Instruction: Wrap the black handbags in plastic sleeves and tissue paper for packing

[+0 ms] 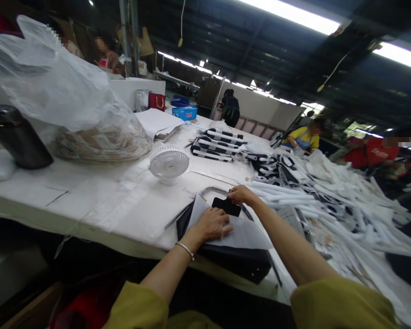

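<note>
A black bag (231, 260) lies at the table's front edge, a white sheet (250, 235) spread over it. On that sheet rests my left hand (210, 225), fingers stretched out and slightly blurred, nearest to the lower edge of a black flap piece (227, 207). My right hand (241, 195) pinches this flap piece at its upper right corner, where a small metallic bit shows by the fingertips. Behind the hands curves the bag's dark handle (214, 188). What lies beneath the sheet is hidden.
A white desk fan (169, 163) stands beyond the bag. To the left are a dark flask (18, 137) and a clear plastic bag (99, 123). Checkered bundles (219, 144) and white tubes (284, 196) lie right. Co-workers sit farther off, one in yellow (303, 138).
</note>
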Available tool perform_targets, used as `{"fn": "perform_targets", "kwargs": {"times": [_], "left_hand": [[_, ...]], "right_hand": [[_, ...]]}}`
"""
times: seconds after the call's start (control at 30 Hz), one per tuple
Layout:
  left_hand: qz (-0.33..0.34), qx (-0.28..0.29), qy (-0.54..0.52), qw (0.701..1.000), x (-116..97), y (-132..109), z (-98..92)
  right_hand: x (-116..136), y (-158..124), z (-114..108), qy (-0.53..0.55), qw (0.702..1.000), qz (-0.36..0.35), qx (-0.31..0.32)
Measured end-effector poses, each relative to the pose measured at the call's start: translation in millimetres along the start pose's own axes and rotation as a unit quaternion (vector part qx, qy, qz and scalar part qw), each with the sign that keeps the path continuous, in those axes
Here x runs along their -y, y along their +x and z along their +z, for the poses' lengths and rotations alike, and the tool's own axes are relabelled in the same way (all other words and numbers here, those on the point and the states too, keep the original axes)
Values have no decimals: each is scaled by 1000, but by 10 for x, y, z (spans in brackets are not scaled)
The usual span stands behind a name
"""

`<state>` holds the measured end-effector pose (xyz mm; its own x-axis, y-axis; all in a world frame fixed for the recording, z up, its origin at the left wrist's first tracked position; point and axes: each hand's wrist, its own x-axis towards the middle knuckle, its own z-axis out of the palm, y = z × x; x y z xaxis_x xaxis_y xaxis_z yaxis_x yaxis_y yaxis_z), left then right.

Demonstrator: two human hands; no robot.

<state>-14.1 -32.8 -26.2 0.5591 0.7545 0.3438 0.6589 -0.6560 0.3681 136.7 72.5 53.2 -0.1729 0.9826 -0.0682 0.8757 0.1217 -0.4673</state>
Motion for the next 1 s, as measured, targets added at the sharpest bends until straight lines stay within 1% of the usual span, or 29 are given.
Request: {"fn": "perform_targets", "kwargs": {"times": [0.1,0.17,0.27,0.33,0.4,0.43,0.53,0.63,0.7,0.77,0.87,0.93,1.0], "left_hand": [[7,-5,-3,1000,-2,3,-13],[10,-13,-7,1000,-2,3,-7],[14,-30,-10,999,-4,-5,11],[14,-41,-8,999,-14,-19,13],[7,-51,-4,999,-31,-34,-4],[1,-56,-1,998,-41,-40,-20],[-29,-72,10,997,-64,-35,-100],[-68,-80,25,994,-83,-18,-228],[-80,-66,31,994,-119,-47,-333],[-67,-34,30,997,-197,-143,-433],[-13,26,13,999,-379,-393,-520],[2,48,15,999,-489,-569,-508],[-1,44,20,999,-545,-706,-440]], "right_hand": [[94,-168,-48,12,1000,22,13],[142,-398,-3,18,1000,20,-9],[154,-877,163,29,997,5,-75],[115,-1185,293,80,988,-5,-134],[62,-1406,406,140,972,-14,-187],[40,-1476,451,157,966,-21,-203],[10,-1561,532,132,967,-54,-211],[0,-1571,557,79,975,-97,-184],[-22,-1583,569,58,977,-125,-164],[-56,-1600,585,51,976,-144,-156],[-98,-1621,604,50,976,-145,-155],[-107,-1628,598,44,977,-146,-148],[-106,-1635,570,29,977,-161,-134]]}}
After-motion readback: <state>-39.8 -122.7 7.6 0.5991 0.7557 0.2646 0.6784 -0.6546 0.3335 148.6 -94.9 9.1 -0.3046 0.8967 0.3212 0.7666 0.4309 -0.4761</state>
